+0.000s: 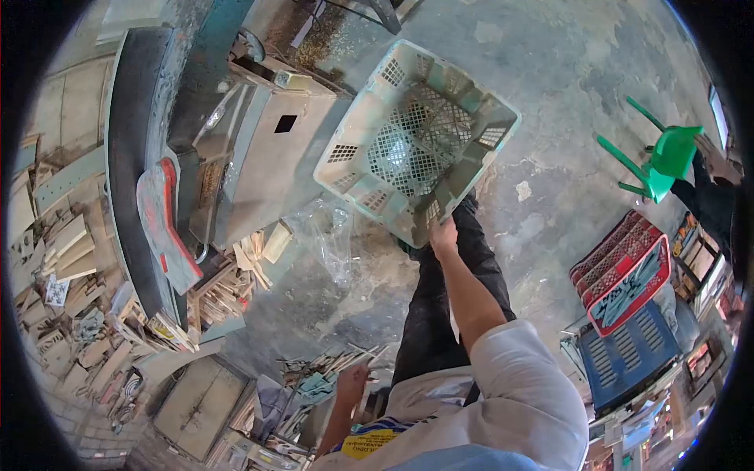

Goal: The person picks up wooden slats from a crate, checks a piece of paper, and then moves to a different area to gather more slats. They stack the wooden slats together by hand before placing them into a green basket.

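Observation:
My right hand [444,235] grips the near corner rim of a pale green plastic crate [496,133], its fingers closed over the edge. The crate is tilted toward me, and its latticed floor shows with nothing in it. My left hand [353,383] hangs low at my side, apart from the crate, with its fingers curled in. I see nothing in that hand. Behind it lies a pile of thin wood offcuts [318,386].
A machine with a dark curved frame [129,141] and a metal cabinet [275,149] stands left, with wood scraps [75,251] around it. Clear plastic bags [334,235] lie on the floor. Right are a red crate [620,267], a blue crate [628,353] and a person beside a green stool [675,153].

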